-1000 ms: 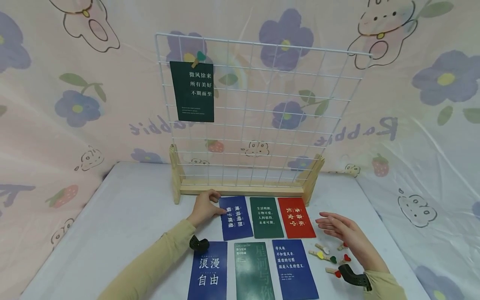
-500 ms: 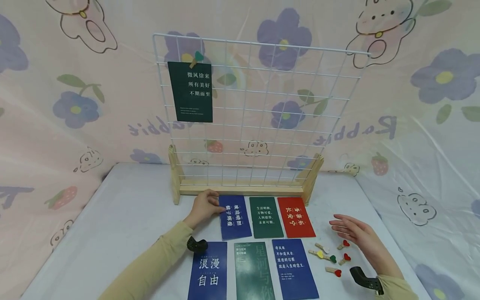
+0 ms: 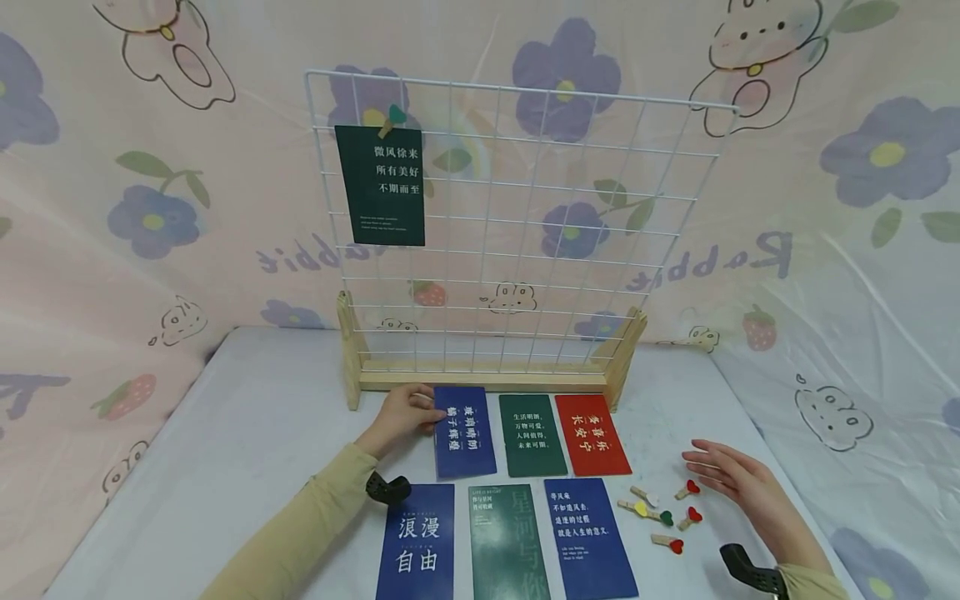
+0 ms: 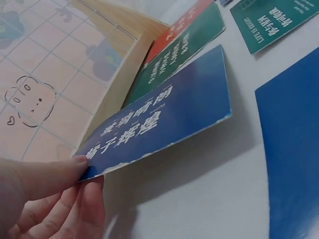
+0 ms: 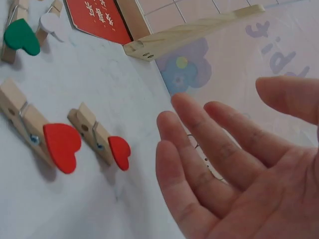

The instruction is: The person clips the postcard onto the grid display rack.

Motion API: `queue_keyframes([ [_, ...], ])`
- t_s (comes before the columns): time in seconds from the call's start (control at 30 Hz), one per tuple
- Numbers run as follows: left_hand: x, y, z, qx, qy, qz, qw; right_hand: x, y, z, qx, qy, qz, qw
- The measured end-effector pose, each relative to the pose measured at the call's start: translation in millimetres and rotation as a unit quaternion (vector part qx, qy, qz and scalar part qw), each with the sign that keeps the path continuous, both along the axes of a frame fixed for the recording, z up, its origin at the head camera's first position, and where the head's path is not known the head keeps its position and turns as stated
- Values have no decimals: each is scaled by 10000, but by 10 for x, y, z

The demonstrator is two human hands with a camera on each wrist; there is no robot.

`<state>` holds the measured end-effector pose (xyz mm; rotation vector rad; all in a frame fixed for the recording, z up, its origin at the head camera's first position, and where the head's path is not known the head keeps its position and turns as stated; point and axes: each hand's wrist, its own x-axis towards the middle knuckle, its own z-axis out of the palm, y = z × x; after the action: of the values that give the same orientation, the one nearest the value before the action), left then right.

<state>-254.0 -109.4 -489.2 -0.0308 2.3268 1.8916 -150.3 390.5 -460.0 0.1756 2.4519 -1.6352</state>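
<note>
My left hand (image 3: 400, 419) pinches a blue card (image 3: 463, 433) by its left edge, thumb on top and fingers beneath. In the left wrist view the card (image 4: 164, 114) is lifted off the white table, a shadow under it. My right hand (image 3: 742, 487) holds nothing; its fingers are extended and relaxed above the table's right side, as the right wrist view also shows. Beside it lie several small wooden clothespins (image 3: 667, 543) with red, green, yellow and white hearts. A dark green card (image 3: 384, 196) hangs from the white wire grid (image 3: 525, 217) by a green-heart clothespin (image 3: 393, 119).
The grid stands in a wooden base (image 3: 480, 382) at the back. In front lie a green card (image 3: 532, 458), a red card (image 3: 594, 462), and a nearer row: blue (image 3: 416, 583), green (image 3: 506, 575) and blue (image 3: 588, 575). A patterned cloth (image 3: 255, 183) hangs behind.
The blue card has come up off the table in my left hand and shifted slightly left. My right hand has moved right, away from the cards.
</note>
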Motion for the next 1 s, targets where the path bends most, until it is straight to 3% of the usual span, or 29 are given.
queue_keyframes([
  [1.0, 79, -150, 120, 475, -116, -186, 9986, 27, 154, -182, 332, -911, -530, 9939],
])
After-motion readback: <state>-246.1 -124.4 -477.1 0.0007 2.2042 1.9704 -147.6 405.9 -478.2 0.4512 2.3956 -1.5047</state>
